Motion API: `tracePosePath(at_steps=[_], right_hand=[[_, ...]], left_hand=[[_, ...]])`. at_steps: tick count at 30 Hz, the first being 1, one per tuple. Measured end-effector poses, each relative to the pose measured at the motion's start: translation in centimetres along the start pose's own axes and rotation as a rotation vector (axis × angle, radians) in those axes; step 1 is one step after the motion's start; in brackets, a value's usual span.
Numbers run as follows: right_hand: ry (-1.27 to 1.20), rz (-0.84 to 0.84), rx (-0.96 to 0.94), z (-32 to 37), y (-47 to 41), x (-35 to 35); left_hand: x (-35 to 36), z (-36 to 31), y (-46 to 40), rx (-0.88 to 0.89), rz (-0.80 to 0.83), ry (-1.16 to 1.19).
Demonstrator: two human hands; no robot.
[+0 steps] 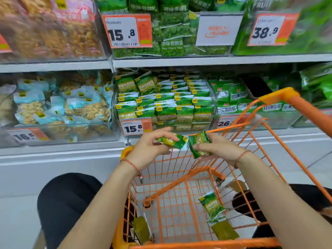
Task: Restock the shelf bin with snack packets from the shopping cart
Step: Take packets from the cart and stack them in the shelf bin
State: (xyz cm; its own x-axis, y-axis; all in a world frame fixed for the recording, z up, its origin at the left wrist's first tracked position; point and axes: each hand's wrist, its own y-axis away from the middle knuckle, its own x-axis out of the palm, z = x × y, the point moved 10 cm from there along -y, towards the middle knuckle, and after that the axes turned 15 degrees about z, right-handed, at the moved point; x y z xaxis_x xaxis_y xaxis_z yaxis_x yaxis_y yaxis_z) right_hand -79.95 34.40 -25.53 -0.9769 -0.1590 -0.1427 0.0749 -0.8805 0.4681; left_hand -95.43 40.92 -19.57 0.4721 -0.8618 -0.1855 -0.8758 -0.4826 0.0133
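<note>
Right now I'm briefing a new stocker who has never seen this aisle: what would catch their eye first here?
First, the two hands at centre, above the orange shopping cart: the left hand and the right hand each grip a green snack packet. Behind them, the clear shelf bin holds tidy rows of matching green packets, with a bold 15.8 price tag in front.

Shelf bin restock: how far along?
Mostly done: the shelf bin holds tidy rows of green packets. In hand: left hand and right hand each grip one packet. Left: a few packets in the cart.
</note>
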Motion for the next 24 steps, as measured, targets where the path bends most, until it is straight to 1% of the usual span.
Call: tracePosePath(at_steps=[2, 4, 5, 6, 7, 9, 10, 11, 14, 16, 19, 21, 23, 24], right_hand=[[-0.114, -0.088, -0.039, -0.3, 0.3, -0.9], [-0.196, -0.131, -0.084, -0.1, 0.6, -0.8], [-0.228, -0.129, -0.113, -0.1, 0.6, -0.7], [-0.250, -0.120, -0.147, 0.0, 0.6, -0.6], [-0.254, -0.120, -0.173, 0.3, 0.7, -0.4], [-0.260, -0.143, -0.221, 0.9, 1.2, -0.1], [-0.262, -0.155, -0.244, 1.2, 1.4, 0.1], [-0.265, -0.154, -0.263, 1.5, 1.5, 0.4], [-0.209, -0.175, -0.291, 2.1, 1.9, 0.9], [-0.153, -0.251, -0.295, 2.3, 2.1, 0.4], [-0.111, -0.340, -0.281, 2.0, 2.6, -0.2], [-0.184, -0.379, -0.281, 1.4, 2.9, -0.8], [-0.314, -0.388, -0.306, 0.9, 2.8, -1.2], [-0.359, -0.385, -0.290, 0.6, 2.7, -1.3]], left_hand=[[0.3, 0.3, -0.2, 0.027, -0.054, 0.201], [0.7, 0.8, -0.4, 0.061, -0.126, 0.408], [0.5, 1.1, -0.3, 0.081, -0.184, 0.431], [0.1, 1.2, -0.1, 0.098, -0.249, 0.387], [-0.2, 1.0, 0.2, 0.112, -0.302, 0.291], [-0.4, 0.6, 0.7, 0.141, -0.331, 0.106], [-0.3, 0.4, 0.9, 0.161, -0.333, 0.069], [-0.4, 0.6, 1.1, 0.162, -0.335, 0.076], [0.0, 1.6, 1.1, 0.146, -0.326, 0.218], [0.2, 2.0, 1.1, 0.116, -0.320, 0.279], [0.1, 1.7, 1.2, 0.099, -0.317, 0.257], [0.0, 1.9, 1.4, 0.087, -0.333, 0.270], [-0.3, 2.5, 1.5, 0.078, -0.348, 0.356], [-0.4, 2.9, 1.4, 0.071, -0.351, 0.402]])
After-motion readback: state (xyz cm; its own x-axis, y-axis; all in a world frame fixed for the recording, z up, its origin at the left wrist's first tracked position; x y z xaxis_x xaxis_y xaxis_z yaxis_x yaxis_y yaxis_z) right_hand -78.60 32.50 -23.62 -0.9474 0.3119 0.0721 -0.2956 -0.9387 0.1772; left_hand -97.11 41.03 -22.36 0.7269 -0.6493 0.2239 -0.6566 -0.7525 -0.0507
